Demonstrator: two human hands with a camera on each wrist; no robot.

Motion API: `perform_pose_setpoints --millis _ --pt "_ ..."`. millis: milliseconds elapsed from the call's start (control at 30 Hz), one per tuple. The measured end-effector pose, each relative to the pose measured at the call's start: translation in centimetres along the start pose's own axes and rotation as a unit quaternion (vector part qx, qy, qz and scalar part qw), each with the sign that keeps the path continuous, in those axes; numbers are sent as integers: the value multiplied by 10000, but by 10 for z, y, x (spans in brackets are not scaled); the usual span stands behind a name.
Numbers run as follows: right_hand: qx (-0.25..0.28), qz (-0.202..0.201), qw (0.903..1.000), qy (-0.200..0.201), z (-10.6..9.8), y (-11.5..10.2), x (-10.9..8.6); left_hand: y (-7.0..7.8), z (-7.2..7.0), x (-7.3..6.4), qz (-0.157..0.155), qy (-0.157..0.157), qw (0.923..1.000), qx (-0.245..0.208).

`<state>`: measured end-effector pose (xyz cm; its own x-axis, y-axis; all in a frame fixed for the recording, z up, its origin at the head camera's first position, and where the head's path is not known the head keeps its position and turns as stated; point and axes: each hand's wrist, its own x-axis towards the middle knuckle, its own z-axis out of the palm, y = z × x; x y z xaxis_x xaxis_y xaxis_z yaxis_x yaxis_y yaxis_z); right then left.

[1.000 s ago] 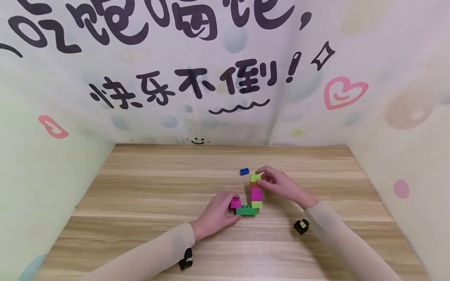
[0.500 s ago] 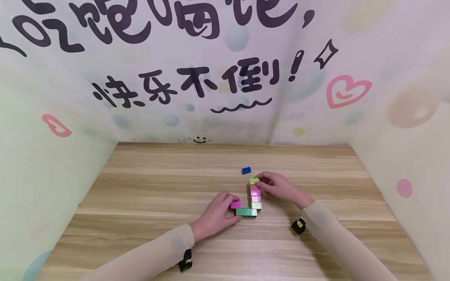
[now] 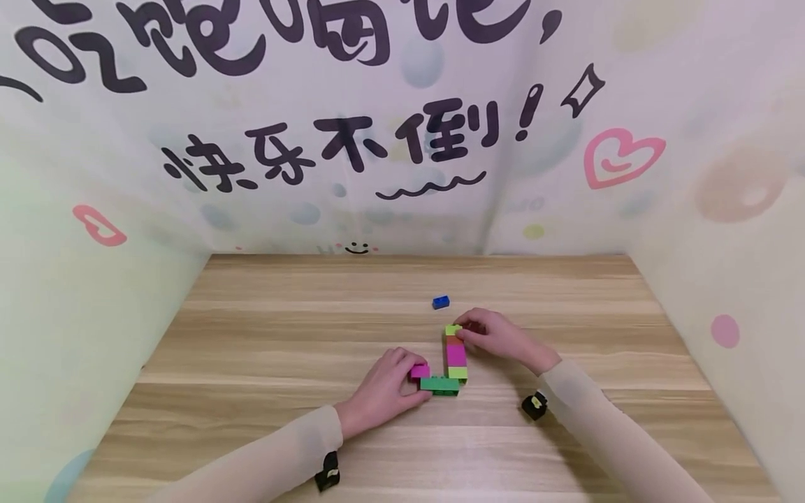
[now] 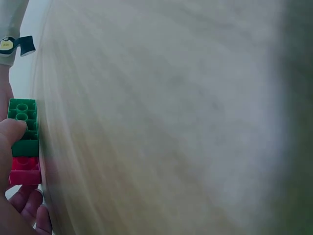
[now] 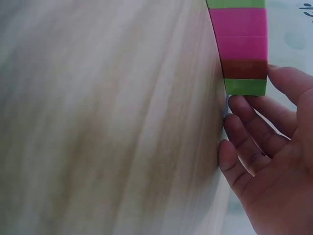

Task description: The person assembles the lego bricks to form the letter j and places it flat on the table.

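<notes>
A joined toy building brick structure is tilted back over the table, the hollow underside of its green brick [image 4: 30,128] showing. A magenta brick [image 3: 420,372] sits on the green brick's left end. From the right end runs a column of lime, magenta [image 3: 455,355], orange-red and lime bricks. My left hand [image 3: 381,392] grips the left end, thumb on the green brick's underside and fingers behind the magenta one. My right hand [image 3: 503,339] holds the column's far end, thumb at the orange-red brick [image 5: 245,69] and fingertips at the end lime brick [image 5: 246,87].
A loose blue brick [image 3: 441,302] lies on the wood-grain table [image 3: 283,307] just beyond the column. Printed cloth walls [image 3: 352,216] stand at the back and both sides. A black wrist device [image 3: 534,405] hangs under the right sleeve, another [image 3: 328,472] under the left.
The column's top has come slightly nearer and lower as the structure tips backward, turning the green brick's underside into view. The right hand has followed it; the left hand keeps its hold.
</notes>
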<state>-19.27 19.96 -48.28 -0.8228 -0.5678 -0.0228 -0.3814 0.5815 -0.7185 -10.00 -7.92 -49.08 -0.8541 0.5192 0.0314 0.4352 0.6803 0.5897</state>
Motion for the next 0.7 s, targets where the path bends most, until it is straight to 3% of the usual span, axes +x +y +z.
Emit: perform_pose_setpoints --millis 267,533,700 --pt "-184 43 9998 84 -3 0 7 -6 -4 -2 -51 -93 9998 -174" --pt "-322 97 9986 406 -11 1 26 -29 -15 -13 -146 -41 9974 -700" --pt "-403 -95 9980 484 -12 4 38 -35 -21 -15 -50 24 9958 -916"
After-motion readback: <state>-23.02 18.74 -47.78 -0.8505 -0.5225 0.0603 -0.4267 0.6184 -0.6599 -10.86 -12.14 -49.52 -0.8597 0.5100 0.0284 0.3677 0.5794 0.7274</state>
